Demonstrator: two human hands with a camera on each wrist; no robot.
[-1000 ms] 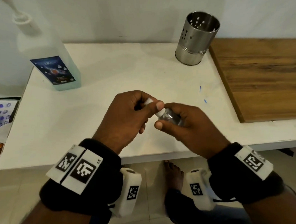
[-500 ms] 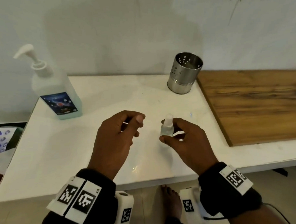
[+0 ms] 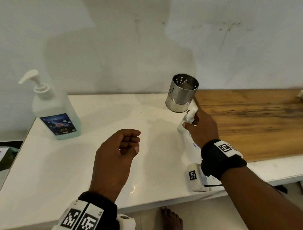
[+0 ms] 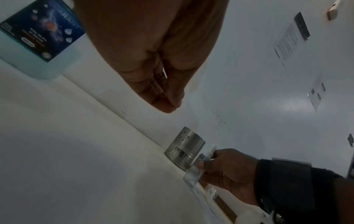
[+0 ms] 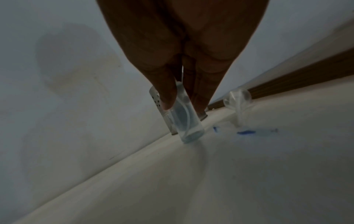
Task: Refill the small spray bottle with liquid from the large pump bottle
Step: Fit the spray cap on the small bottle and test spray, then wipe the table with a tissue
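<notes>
Your right hand (image 3: 202,128) is gripping the small clear spray bottle (image 5: 189,121), holding its base down on the white counter (image 3: 80,169) just beside the steel holder (image 3: 181,93). Your left hand (image 3: 116,155) is hovering nearby, fingers curled, nothing showing in them.

my left hand (image 3: 117,150) and right hand (image 3: 203,130), both bare, each sit ahead of a wide black wrist band (image 3: 102,202). white tags (image 3: 89,222) with black square codes top the bands, the left one lettered "ls". under each wrist is a white camera box (image 3: 195,177), also coded. a thin black cable (image 3: 213,185) leaves the right one. my forearms are bare, and so is one foot (image 3: 171,220).
</notes>
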